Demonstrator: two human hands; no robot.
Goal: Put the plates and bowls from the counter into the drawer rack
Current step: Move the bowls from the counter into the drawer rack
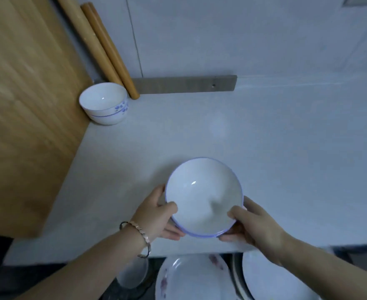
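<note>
A white deep plate with a blue rim is held over the front of the white counter. A second like plate seems stacked under it. My left hand grips its left edge, thumb on the rim, fingers beneath. On the right edge my right hand holds it the same way. Two stacked white bowls with blue flowers stand at the back left of the counter. Below the counter's front edge, the drawer holds a flowered plate, a white plate and a bowl.
A large wooden cutting board leans at the left. Two wooden rolling pins lean against the wall behind the bowls. A grey strip lies along the wall's foot.
</note>
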